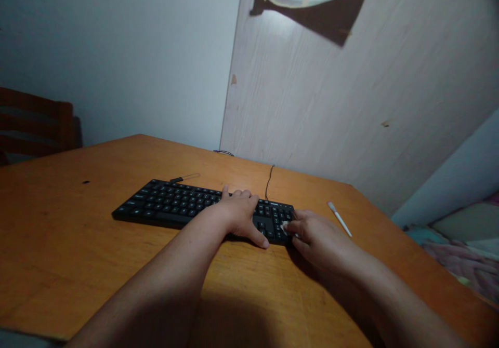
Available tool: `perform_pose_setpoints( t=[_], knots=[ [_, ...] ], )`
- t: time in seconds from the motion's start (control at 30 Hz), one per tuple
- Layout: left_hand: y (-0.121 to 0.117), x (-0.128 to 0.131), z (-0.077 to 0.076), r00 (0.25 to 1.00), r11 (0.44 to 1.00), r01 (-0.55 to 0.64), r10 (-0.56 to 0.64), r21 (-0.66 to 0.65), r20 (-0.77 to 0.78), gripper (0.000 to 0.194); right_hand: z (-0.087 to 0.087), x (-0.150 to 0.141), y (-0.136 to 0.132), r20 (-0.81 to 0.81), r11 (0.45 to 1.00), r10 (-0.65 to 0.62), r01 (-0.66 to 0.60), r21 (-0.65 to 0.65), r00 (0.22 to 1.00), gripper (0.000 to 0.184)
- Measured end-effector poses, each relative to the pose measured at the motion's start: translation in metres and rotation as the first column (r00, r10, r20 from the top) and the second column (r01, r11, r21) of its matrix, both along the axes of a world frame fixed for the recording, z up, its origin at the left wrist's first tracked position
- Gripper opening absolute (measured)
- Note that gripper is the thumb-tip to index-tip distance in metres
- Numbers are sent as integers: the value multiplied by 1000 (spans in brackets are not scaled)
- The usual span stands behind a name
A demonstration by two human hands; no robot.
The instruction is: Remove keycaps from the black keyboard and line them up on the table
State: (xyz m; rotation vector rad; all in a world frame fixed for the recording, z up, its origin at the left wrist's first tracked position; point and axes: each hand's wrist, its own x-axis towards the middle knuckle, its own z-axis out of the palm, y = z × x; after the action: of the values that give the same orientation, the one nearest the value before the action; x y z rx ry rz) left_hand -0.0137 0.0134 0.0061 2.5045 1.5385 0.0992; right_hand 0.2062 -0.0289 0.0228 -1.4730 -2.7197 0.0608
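A black keyboard (171, 202) lies on the wooden table (249, 285), its number pad toward the right. Across its middle my left hand (239, 214) rests with fingers spread, the thumb reaching over the front edge. At the right end, my right hand (314, 233) pinches a small whitish wad (285, 227), perhaps tissue or cloth, against the number-pad keys. The keys under my left palm are hidden, and so is most of the wad.
A brush with a white handle (340, 219) lies right of the keyboard. Behind the keyboard are a small black stick with a thin loop (177, 179) and a dark cable (268, 182). A wooden chair (37, 122) stands at the far left; walls rise behind the table.
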Motion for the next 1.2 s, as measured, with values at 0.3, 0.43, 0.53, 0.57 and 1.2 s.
perform_pose_setpoints(
  t=[0.3, 0.43, 0.53, 0.57, 1.2],
  knots=[
    [0, 0, 1, 1000, 1000, 9, -9, 4, -3, 109, -2, 5, -10, -137, 998, 41, -46, -32, 990, 22],
    [0, 0, 1, 1000, 1000, 2, -2, 5, -6, 112, -11, 4, 8, -209, 996, -38, 54, 70, 977, 30],
    [0, 0, 0, 1000, 1000, 4, -4, 2, -2, 116, -17, 0, 22, -196, 985, -87, 114, 132, 977, 33],
    [1, 0, 0, 1000, 1000, 5, -5, 1, 1, 117, -18, -1, 25, -178, 982, -93, 119, 143, 980, 34],
    [0, 0, 1, 1000, 1000, 9, -9, -4, -3, 109, -1, -8, -1, 28, 999, 48, -48, 15, 998, 25]
  ],
)
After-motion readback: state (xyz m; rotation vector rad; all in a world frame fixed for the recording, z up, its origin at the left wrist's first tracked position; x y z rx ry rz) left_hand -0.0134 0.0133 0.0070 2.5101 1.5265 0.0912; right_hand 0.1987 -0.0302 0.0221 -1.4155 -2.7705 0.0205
